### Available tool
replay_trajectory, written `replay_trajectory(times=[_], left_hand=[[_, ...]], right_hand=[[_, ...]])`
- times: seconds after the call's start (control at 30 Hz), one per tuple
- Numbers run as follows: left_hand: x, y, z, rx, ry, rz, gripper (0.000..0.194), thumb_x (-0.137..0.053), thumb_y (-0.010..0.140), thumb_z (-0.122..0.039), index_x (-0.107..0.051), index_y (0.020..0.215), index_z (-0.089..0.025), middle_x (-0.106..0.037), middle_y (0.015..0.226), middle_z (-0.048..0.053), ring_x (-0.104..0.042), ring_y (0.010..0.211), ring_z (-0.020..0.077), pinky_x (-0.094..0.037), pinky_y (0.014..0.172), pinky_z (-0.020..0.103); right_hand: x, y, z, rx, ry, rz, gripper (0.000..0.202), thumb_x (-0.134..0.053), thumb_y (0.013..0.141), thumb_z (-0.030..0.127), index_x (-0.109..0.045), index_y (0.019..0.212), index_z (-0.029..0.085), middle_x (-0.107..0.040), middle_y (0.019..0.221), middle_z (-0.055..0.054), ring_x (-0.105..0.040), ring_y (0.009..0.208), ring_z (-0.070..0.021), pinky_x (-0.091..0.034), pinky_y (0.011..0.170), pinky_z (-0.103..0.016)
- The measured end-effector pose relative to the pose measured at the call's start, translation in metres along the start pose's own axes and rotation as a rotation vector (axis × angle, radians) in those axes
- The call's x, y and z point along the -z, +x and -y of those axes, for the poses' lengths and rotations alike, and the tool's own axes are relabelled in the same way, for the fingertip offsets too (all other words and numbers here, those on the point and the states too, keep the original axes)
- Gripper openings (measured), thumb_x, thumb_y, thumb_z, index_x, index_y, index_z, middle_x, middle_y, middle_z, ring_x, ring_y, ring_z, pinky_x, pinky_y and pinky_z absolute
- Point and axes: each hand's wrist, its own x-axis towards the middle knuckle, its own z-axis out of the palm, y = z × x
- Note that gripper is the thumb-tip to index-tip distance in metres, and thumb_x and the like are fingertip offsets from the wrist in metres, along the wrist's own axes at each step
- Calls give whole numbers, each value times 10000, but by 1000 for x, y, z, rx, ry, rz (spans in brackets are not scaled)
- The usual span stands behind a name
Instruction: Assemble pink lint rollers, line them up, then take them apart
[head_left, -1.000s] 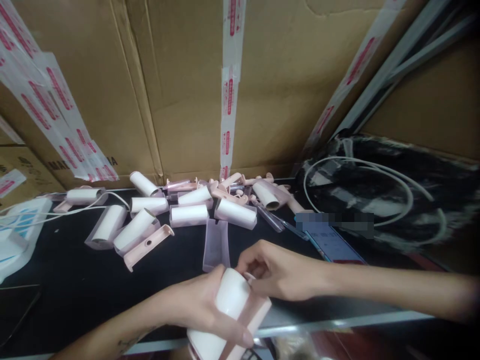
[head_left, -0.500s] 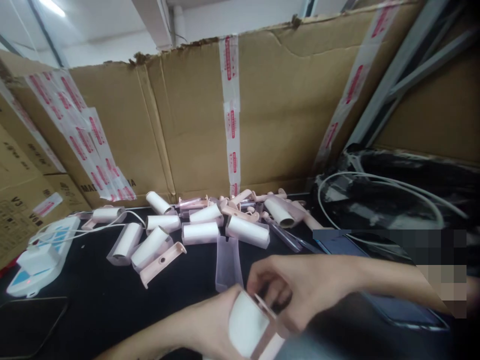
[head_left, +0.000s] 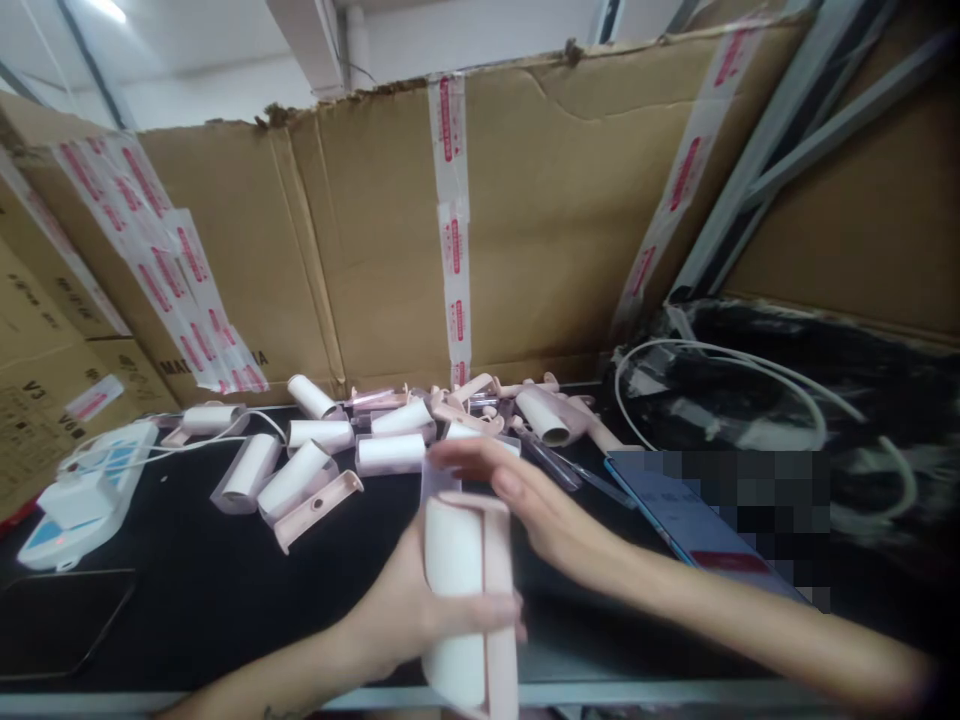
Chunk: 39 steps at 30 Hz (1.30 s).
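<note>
My left hand [head_left: 409,605] is wrapped round a white roll [head_left: 455,560] set in a pale pink holder [head_left: 501,600], held upright near the table's front edge, thumb across its front. Just behind it, my right hand [head_left: 536,500] stretches its fingers leftward above a clear plastic cover [head_left: 433,482]. Whether the fingertips touch the cover I cannot tell. A loose pink holder [head_left: 319,508] with a round hole lies to the left. Several more white rolls sit in clear covers, among them one roll [head_left: 390,454] just beyond my right fingertips.
A white power strip [head_left: 90,500] with a plug and cables lies at left, near a dark phone [head_left: 64,620]. A blue-edged phone [head_left: 697,520] lies at right. Behind stands a tall cardboard wall [head_left: 375,250]; coiled white cable [head_left: 720,350] rests on black plastic at right.
My left hand has turned the roll and holder more upright and moved slightly left. My right hand has let go of the holder and reached up and left, its fingers straightened.
</note>
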Motion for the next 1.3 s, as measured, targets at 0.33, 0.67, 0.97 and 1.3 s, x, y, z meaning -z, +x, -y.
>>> replay_trajectory(times=[0.33, 0.67, 0.97, 1.3], left_hand=[[32, 37, -29, -452, 422, 29, 707, -579, 788, -509, -320, 1353, -170, -417, 1371, 149, -362, 1286, 331, -311, 1059, 462], [78, 25, -14, -541, 1563, 251, 627, -599, 688, -199, -454, 1296, -152, -486, 1305, 138, -348, 1246, 346, -298, 1040, 464], [57, 16, 2, -595, 1334, 103, 945, -749, 568, -554, -329, 1335, -197, -470, 1293, 130, -430, 1157, 314, -313, 1020, 462], [85, 29, 41, -237, 686, -101, 908, -791, 594, -373, -171, 1232, -190, -481, 1213, 139, -508, 1157, 260, -381, 1002, 441]], right_hand=[[13, -2, 6, -180, 44, -58, 659, -545, 838, 505, -282, 1404, 293, -417, 1402, -98, -484, 1205, -260, -457, 942, -391], [37, -23, -15, -488, 38, -203, 587, -555, 799, 553, -489, 1264, 201, -647, 1062, -88, -613, 778, -191, -452, 571, -241], [19, -26, -36, -318, -169, -385, 536, -668, 722, 488, -497, 1153, 219, -579, 1228, -107, -576, 1078, -272, -520, 824, -334], [5, -11, -44, -69, -434, -67, 410, -580, 830, 435, -534, 1169, 208, -603, 1163, -101, -580, 1071, -251, -469, 942, -398]])
